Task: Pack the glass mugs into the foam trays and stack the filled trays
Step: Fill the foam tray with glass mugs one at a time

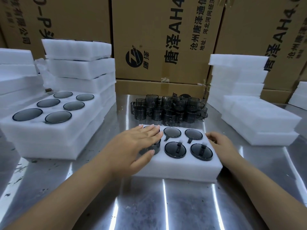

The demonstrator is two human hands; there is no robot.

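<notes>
A white foam tray [179,168] lies on the steel table in front of me, with smoky glass mugs [172,132] set upside down in its holes. My left hand [137,143] lies flat, fingers spread, over the two left mugs, one of which [152,146] stands a little proud of the foam. My right hand [219,143] rests against the tray's right edge, fingers curled on the foam. Behind the tray stands a cluster of loose dark glass mugs [169,110]. A stack of filled trays [54,130] sits at the left, several mug bottoms showing on top.
Taller piles of foam trays [79,67] rise at the back left, and stacks of foam trays [249,103] stand at the right. Large printed cardboard boxes [162,39] wall off the back. The steel tabletop [166,205] stretches toward me.
</notes>
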